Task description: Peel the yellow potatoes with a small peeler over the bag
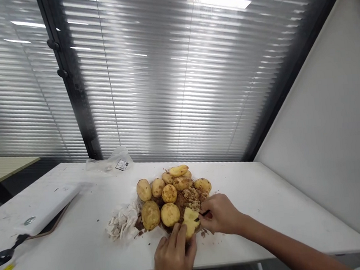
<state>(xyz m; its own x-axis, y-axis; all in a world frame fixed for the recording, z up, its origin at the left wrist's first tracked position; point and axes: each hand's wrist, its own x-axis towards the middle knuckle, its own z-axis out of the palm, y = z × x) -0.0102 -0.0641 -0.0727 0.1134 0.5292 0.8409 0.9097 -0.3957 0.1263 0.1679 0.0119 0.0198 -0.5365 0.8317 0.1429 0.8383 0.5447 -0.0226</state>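
My left hand (175,254) is closed around the lower end of a potato (190,217), whose pale yellow flesh is mostly bare of skin. From the right, my right hand (221,214) grips a small black tool (204,213) against that potato's side. Fingers hide most of the tool, so its exact kind does not show. Just beyond my hands lies a heap of potatoes, some still brown-skinned. A peeled round potato (170,214) and a larger skin-covered potato (151,215) are nearest my left hand. Brown peelings (189,197) lie among the heap.
Crumpled white paper (123,222) sits left of the heap on the white table (89,245). Farther back is a clear plastic bag (109,162) with a label. A long white device (48,209) with a cable lies at left. Window blinds (150,91) and a white wall (331,116) border the table.
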